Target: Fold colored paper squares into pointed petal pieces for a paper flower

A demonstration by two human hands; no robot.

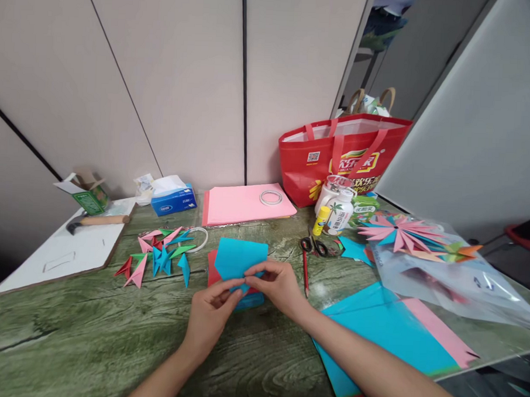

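Both my hands hold a blue paper sheet [239, 257] just above the green table [87, 337]. My left hand [211, 314] pinches its lower edge from below. My right hand [277, 285] pinches the same edge from the right, fingers closed on the paper. The sheet is partly folded and stands tilted up. Under it lie a red sheet [211, 267] and another blue piece [250, 302]. Left of my hands sits a cluster of several folded pointed paper pieces [159, 257] in pink, blue, green and red.
Pink paper stack [242, 203] with a tape ring [271, 197] lies behind. Scissors [315, 245], a pencil [305, 271], a glue stick [321, 221] and bottles are right of it. Blue and pink sheets [386, 329], a paper flower [402, 231], a red bag [343, 158], tissue box [173, 199], white board [65, 249].
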